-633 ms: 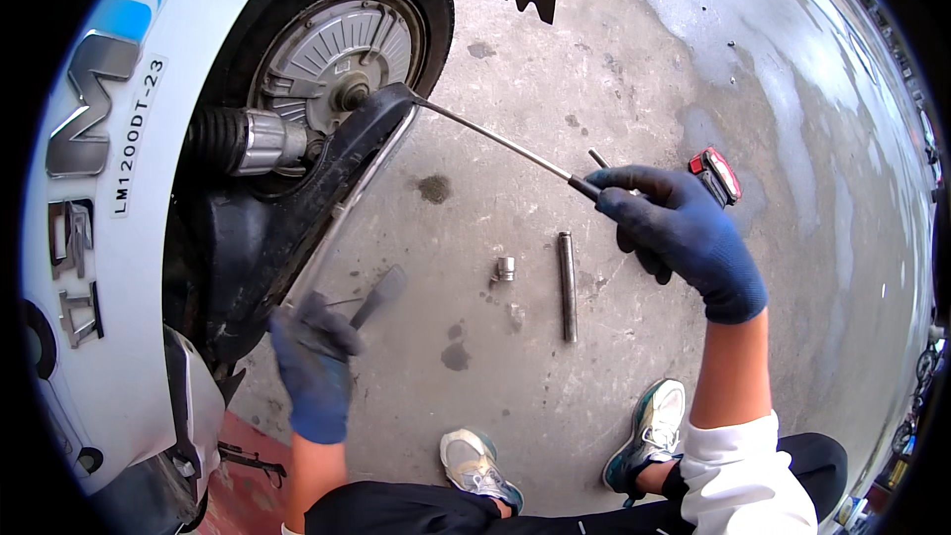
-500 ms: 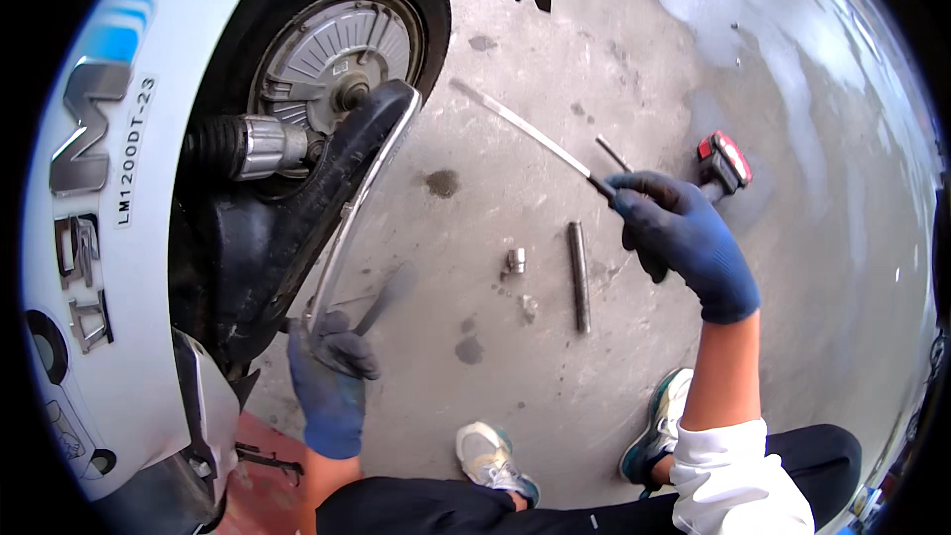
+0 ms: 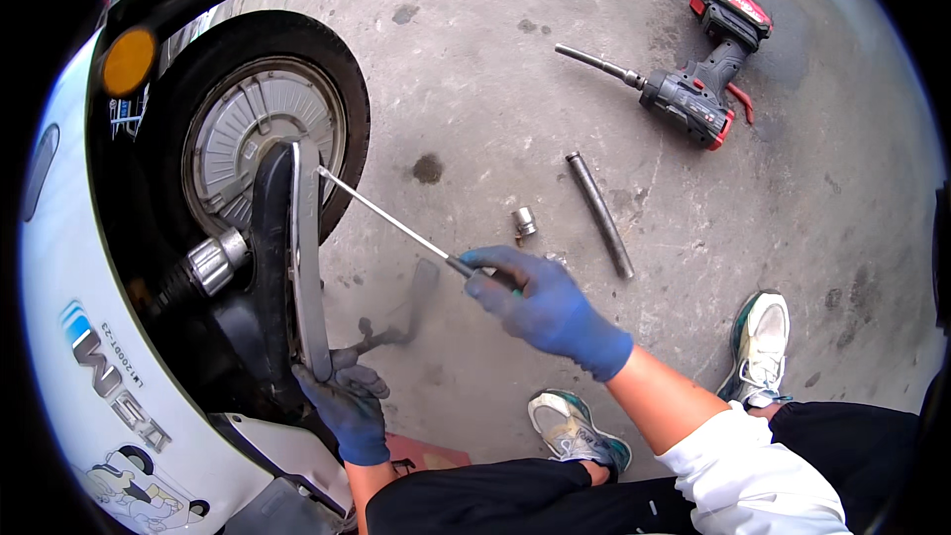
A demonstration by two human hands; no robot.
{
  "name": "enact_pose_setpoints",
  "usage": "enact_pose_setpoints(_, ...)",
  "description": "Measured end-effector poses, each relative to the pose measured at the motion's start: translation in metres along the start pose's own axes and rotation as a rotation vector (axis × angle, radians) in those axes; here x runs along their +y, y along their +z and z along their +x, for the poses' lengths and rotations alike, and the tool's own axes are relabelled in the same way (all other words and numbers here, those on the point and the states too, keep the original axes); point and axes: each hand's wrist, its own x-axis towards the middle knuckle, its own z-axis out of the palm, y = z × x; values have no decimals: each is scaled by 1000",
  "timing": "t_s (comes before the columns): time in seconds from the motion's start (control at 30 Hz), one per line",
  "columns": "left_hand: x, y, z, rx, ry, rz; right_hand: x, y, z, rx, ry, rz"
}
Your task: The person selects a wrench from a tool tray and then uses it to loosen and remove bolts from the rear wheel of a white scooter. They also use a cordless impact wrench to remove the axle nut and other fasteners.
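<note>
So the left hand (image 3: 345, 404) had the bottom end of the strip (image 3: 311, 267), thumb on one side, fingers folded over the other, a snug grip as far as I could see. My guess is it held that end to steady the strip from well away from the screwdriver (image 3: 386, 217).

The right hand (image 3: 555, 312) was wrapped round the screwdriver's handle, index finger stretched along it, probably for better aim. The tip pointed at the strip's upper end; couldn't tell if it was touching or just beside it. Coming in from the right side likely gave the long shaft a free path.

The strip ran along the black arm (image 3: 271, 228), with the wheel (image 3: 233, 129) behind its top end. Some dark lever (image 3: 401, 330) by the left hand was too blurred to make out, and I couldn't say whether that hand had it too.

Drill (image 3: 684, 104), bar (image 3: 600, 215) and socket (image 3: 525, 221) lay on the floor (image 3: 475, 109), the drill farthest off, presumably parked there so both hands were free.
</note>
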Motion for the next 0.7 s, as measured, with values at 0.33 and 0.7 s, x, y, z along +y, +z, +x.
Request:
enact_pose_setpoints(0.33,5,2,0,25,-2,11,-1,27,0,106,-147,-10)
enact_pose_setpoints(0.7,-5,-5,-1,-81,-10,-41,-2,19,7,155,-297,-325)
